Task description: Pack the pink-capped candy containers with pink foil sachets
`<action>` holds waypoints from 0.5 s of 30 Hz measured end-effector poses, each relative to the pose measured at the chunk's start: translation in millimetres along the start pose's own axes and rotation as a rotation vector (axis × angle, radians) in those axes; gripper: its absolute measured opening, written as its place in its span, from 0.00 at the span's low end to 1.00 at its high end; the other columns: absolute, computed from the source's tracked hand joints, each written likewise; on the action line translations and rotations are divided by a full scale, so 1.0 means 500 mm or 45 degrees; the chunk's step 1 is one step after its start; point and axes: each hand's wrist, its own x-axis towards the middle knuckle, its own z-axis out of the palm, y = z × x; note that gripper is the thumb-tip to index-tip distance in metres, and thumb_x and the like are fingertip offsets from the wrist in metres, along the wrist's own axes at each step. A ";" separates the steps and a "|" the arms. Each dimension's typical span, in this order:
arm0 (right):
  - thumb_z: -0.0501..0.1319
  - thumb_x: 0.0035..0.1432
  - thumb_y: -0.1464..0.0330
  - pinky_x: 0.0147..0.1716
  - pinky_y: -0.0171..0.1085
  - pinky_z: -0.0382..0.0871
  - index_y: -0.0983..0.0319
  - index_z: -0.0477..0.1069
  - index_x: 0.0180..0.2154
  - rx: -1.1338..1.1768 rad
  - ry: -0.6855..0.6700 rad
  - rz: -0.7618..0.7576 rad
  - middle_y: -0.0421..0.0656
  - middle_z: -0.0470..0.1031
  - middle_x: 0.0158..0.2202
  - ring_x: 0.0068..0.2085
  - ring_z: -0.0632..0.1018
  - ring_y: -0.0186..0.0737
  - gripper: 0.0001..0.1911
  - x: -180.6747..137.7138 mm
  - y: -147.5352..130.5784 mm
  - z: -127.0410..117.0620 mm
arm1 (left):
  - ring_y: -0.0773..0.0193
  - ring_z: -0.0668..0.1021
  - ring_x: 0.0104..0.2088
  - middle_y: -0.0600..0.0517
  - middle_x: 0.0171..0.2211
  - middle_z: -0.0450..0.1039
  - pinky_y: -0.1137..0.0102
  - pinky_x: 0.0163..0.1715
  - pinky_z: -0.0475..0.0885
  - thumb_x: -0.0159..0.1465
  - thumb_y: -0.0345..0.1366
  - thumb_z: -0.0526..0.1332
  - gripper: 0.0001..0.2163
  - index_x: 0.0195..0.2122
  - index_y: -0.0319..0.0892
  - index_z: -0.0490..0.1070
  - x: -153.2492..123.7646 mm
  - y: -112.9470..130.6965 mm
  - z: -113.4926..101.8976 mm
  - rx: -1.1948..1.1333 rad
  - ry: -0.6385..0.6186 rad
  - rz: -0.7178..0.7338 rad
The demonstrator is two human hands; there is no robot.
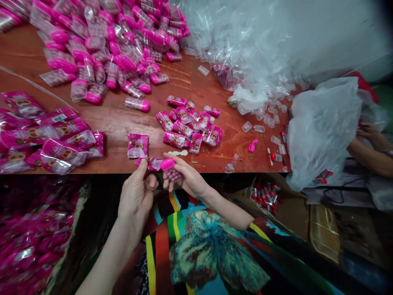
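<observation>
At the near edge of the red-brown table (123, 119), my right hand (187, 178) is closed round a small clear container with a pink cap (170, 168), filled with pink beads. My left hand (136, 192) pinches a pink printed wrapper (152, 163) right beside that container. The two hands almost touch. One flat pink wrapper (138, 145) lies on the table just above my left thumb. A small heap of the same pink wrappers (190, 125) sits a little further in.
A big pile of pink-capped containers (110, 45) fills the far left. Larger pink packets (46, 137) lie at left. Clear plastic sleeves (245, 45) heap at the back right. A white plastic bag (322, 131) and another person's arm (371, 151) are on the right.
</observation>
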 end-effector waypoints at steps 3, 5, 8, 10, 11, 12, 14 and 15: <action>0.58 0.64 0.54 0.34 0.38 0.74 0.52 0.65 0.62 -0.319 0.184 -0.152 0.42 0.72 0.41 0.35 0.76 0.38 0.26 -0.007 0.003 -0.001 | 0.75 0.62 0.14 0.59 0.13 0.61 0.77 0.15 0.62 0.52 0.41 0.75 0.18 0.20 0.41 0.66 -0.006 0.005 0.012 -0.050 0.102 0.019; 0.61 0.63 0.58 0.46 0.42 0.74 0.52 0.66 0.61 -0.630 0.283 -0.357 0.45 0.71 0.48 0.45 0.76 0.41 0.25 -0.011 0.003 0.003 | 0.75 0.62 0.14 0.59 0.13 0.61 0.77 0.15 0.61 0.53 0.39 0.75 0.17 0.20 0.40 0.66 -0.009 0.006 0.019 -0.066 0.120 0.015; 0.64 0.61 0.64 0.60 0.46 0.66 0.57 0.65 0.58 -0.962 0.387 -0.626 0.48 0.69 0.55 0.57 0.72 0.44 0.25 -0.013 0.004 0.009 | 0.75 0.63 0.14 0.58 0.14 0.63 0.78 0.15 0.61 0.53 0.39 0.74 0.16 0.21 0.40 0.67 -0.011 0.005 0.023 -0.078 0.109 0.010; 0.64 0.60 0.66 0.61 0.47 0.65 0.58 0.64 0.57 -1.091 0.434 -0.681 0.50 0.69 0.55 0.57 0.72 0.45 0.24 -0.011 0.007 0.012 | 0.74 0.64 0.14 0.58 0.14 0.63 0.78 0.16 0.62 0.53 0.40 0.75 0.17 0.21 0.40 0.68 -0.011 0.003 0.021 -0.077 0.108 0.009; 0.64 0.60 0.67 0.61 0.47 0.66 0.58 0.63 0.56 -1.147 0.445 -0.682 0.50 0.69 0.54 0.57 0.72 0.45 0.24 -0.010 0.008 0.013 | 0.74 0.64 0.14 0.58 0.14 0.63 0.78 0.16 0.62 0.52 0.40 0.75 0.17 0.21 0.40 0.68 -0.011 0.002 0.019 -0.072 0.103 0.016; 0.64 0.60 0.67 0.60 0.47 0.66 0.58 0.63 0.56 -1.196 0.450 -0.676 0.50 0.69 0.54 0.56 0.72 0.46 0.24 -0.010 0.009 0.013 | 0.74 0.64 0.14 0.58 0.14 0.64 0.78 0.16 0.62 0.52 0.41 0.75 0.17 0.21 0.40 0.68 -0.011 0.001 0.017 -0.065 0.095 0.030; 0.64 0.60 0.67 0.58 0.47 0.69 0.58 0.63 0.56 -1.272 0.444 -0.654 0.50 0.68 0.52 0.55 0.73 0.46 0.23 -0.011 0.010 0.014 | 0.74 0.65 0.14 0.58 0.14 0.64 0.78 0.16 0.62 0.51 0.42 0.76 0.18 0.21 0.39 0.68 -0.010 -0.003 0.013 -0.046 0.076 0.071; 0.64 0.61 0.67 0.57 0.47 0.70 0.58 0.63 0.56 -1.304 0.437 -0.645 0.50 0.67 0.52 0.55 0.73 0.46 0.23 -0.013 0.010 0.015 | 0.74 0.65 0.14 0.57 0.14 0.64 0.78 0.16 0.62 0.51 0.42 0.76 0.18 0.21 0.39 0.68 -0.010 -0.005 0.012 -0.033 0.070 0.093</action>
